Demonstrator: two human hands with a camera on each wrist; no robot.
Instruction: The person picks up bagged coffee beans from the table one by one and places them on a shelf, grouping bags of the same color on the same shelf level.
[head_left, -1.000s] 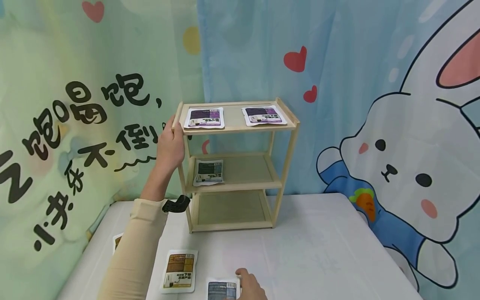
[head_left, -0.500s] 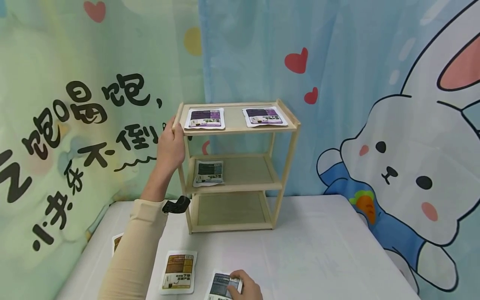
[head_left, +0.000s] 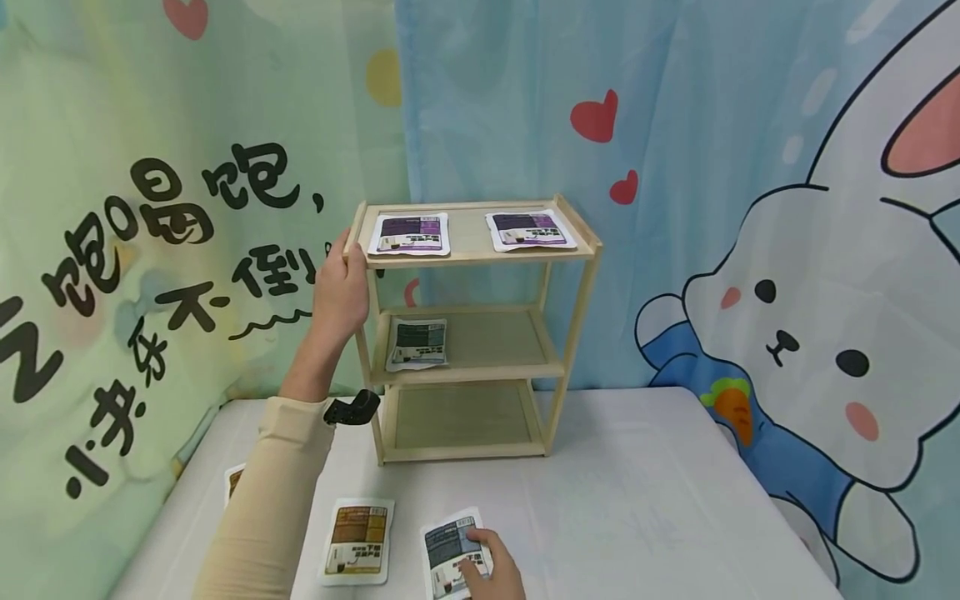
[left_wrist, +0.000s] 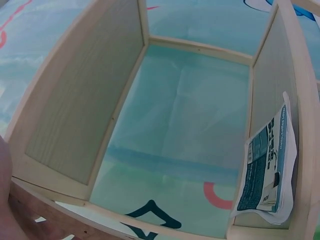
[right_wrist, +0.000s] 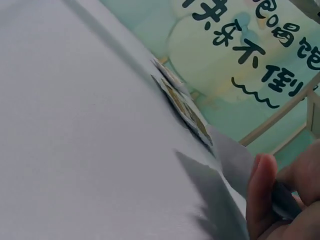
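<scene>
My left hand (head_left: pixel 341 292) grips the upper left corner of a three-tier wooden shelf (head_left: pixel 465 260). Low in the head view, my right hand (head_left: pixel 498 571) pinches a flat white pouch with a blue-grey label (head_left: pixel 448 542) by its right side. The right wrist view shows this pouch (right_wrist: pixel 232 157) raised at a tilt, its shadow on the tablecloth. Two purple-labelled pouches, one left (head_left: pixel 410 235) and one right (head_left: pixel 531 230), lie on the top tier. A green-labelled pouch (head_left: pixel 418 344) lies at the left of the middle tier.
A brown-labelled pouch (head_left: pixel 357 542) lies on the white tablecloth (head_left: pixel 637 500) left of the held one. Another pouch (head_left: pixel 235 481) is mostly hidden behind my left sleeve (head_left: pixel 262 500). A printed curtain (head_left: pixel 487 100) hangs close behind the shelf.
My right hand has taken hold of the blue-grey pouch, which has moved up and right in the head view and turned slightly. The left hand keeps its grip on the shelf.
</scene>
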